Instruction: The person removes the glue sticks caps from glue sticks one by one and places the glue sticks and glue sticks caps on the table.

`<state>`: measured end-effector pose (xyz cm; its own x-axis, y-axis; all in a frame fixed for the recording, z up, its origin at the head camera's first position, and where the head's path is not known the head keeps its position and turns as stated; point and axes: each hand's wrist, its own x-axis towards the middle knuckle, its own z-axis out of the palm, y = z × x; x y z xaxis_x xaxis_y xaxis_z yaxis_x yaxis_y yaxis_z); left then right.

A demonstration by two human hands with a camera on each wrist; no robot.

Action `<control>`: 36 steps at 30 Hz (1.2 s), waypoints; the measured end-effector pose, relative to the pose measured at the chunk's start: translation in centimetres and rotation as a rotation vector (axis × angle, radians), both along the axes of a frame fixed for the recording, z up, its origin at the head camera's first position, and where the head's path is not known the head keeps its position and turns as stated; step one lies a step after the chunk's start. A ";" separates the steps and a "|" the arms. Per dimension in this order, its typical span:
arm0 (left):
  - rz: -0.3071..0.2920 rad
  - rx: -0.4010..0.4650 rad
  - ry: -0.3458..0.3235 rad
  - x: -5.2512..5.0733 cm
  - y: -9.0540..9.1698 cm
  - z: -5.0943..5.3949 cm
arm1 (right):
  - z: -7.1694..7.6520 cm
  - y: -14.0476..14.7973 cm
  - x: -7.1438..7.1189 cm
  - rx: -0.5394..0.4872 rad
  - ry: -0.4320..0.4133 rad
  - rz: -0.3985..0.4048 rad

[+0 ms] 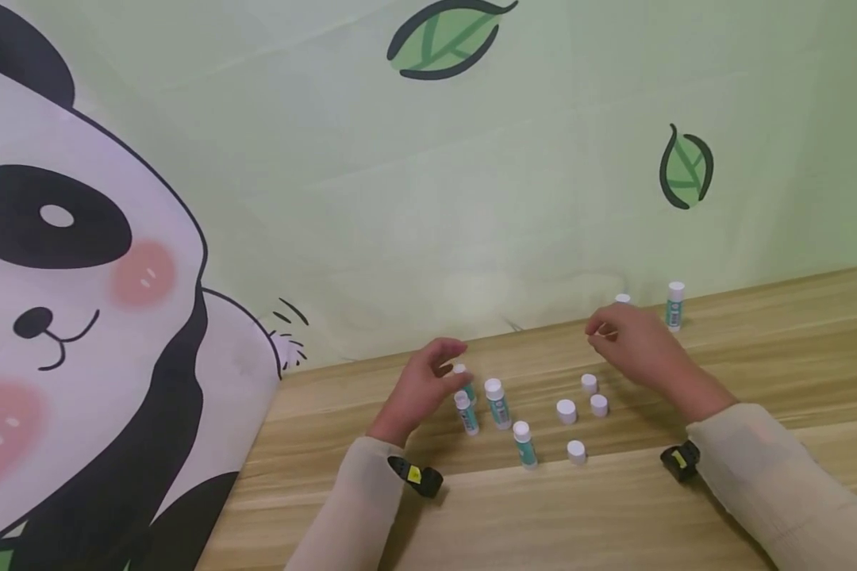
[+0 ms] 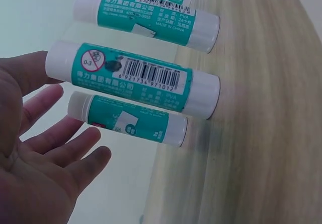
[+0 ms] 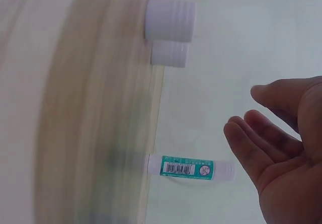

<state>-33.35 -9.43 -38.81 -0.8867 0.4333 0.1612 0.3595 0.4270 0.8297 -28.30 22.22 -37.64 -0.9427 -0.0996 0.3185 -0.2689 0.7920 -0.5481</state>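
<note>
In the head view my left hand (image 1: 423,388) is beside a group of upright glue sticks, its fingers spread and loosely bent. The left wrist view shows a teal-and-white glue stick (image 2: 131,80) overlapping the thumb; I cannot tell whether they touch. Another glue stick (image 2: 131,118) stands close to the fingertips. Over the table, my right hand (image 1: 639,349) has thumb and fingers apart, with nothing between them in the right wrist view. Behind that hand a glue stick (image 1: 623,299) is mostly hidden. A glue stick (image 1: 674,308) stands further right.
Several loose white caps sit mid-table, among them a cap (image 1: 566,411) and a nearer cap (image 1: 576,452). One glue stick (image 1: 524,446) stands nearest the front. A green panda-print backdrop (image 1: 428,206) rises behind the wooden table (image 1: 486,523).
</note>
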 end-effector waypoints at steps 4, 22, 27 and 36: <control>0.014 -0.017 0.041 0.1 0.2 0.1 | -0.1 0.4 -0.2 -0.009 0.026 -0.037; 0.023 -0.085 0.105 0.9 1.6 1.8 | -0.6 1.5 -1.0 -0.077 0.274 -0.157; 0.000 -0.086 0.088 1.0 2.1 2.2 | -0.5 1.8 -1.3 -0.085 0.267 -0.180; -0.072 -0.102 0.069 0.7 3.2 2.7 | -0.4 2.6 -2.1 -0.084 0.144 -0.162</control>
<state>-32.63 -6.22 -36.14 -0.8412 0.5124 0.1726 0.4469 0.4793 0.7554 -30.41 24.82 -38.09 -0.8886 0.0823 0.4513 -0.2217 0.7842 -0.5795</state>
